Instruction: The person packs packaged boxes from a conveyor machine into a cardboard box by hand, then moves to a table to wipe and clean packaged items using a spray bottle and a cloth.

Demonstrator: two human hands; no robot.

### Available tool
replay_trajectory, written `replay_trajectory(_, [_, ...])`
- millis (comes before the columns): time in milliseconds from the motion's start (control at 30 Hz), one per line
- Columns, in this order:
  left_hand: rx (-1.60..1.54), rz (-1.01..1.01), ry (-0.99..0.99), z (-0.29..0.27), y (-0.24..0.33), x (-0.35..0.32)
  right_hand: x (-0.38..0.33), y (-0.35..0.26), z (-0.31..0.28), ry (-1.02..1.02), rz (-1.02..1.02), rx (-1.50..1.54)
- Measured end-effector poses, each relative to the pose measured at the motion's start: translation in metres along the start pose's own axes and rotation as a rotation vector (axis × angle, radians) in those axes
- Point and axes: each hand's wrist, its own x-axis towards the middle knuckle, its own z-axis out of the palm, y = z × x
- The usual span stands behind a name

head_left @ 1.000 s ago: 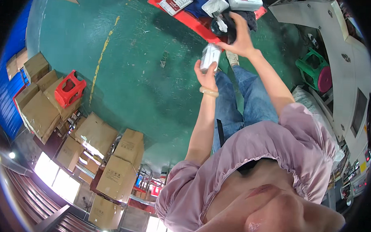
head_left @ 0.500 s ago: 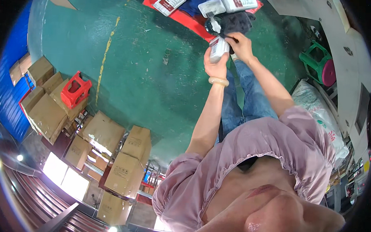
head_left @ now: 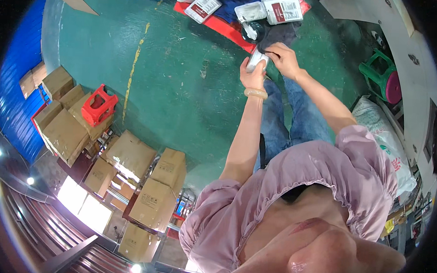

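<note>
My left hand point(head_left: 253, 78) is wrapped round a small white box point(head_left: 257, 60), holding it up in front of my legs. Beside it, my right hand point(head_left: 285, 61) is closed, its fingers pinching a dark grey cloth point(head_left: 281, 36) against the upper end of the box. Just beyond both hands lies a round black dish point(head_left: 251, 32) with a crumpled white piece in it. Farther off, white boxes with dark red labels, such as a large box point(head_left: 284, 11) and a tilted box point(head_left: 203, 7), rest on a red surface point(head_left: 229, 33).
A red plastic stool point(head_left: 99, 106) sits on cardboard boxes point(head_left: 67, 133) at the left. More cartons point(head_left: 153, 201) are stacked at the lower left. On the right are a green stool point(head_left: 377, 72), a white sack point(head_left: 382, 137) and a pale machine table point(head_left: 404, 56). The floor point(head_left: 181, 96) is green.
The white box has tipped in my left hand, so its labelled face no longer shows clearly. My right hand has shifted slightly right and down. The whole view has swung a little.
</note>
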Motion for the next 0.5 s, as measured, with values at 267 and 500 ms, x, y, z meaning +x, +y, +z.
replay_trajectory(267, [0.021,0.031,-0.052,-0.010,0.002,0.007,0.000,-0.008,0.006,0.018,0.013,0.022])
replay_trajectory(500, [-0.072,-0.007,-0.085,-0.011,-0.004,0.012,0.001,-0.002,0.009,0.072,0.033,-0.023])
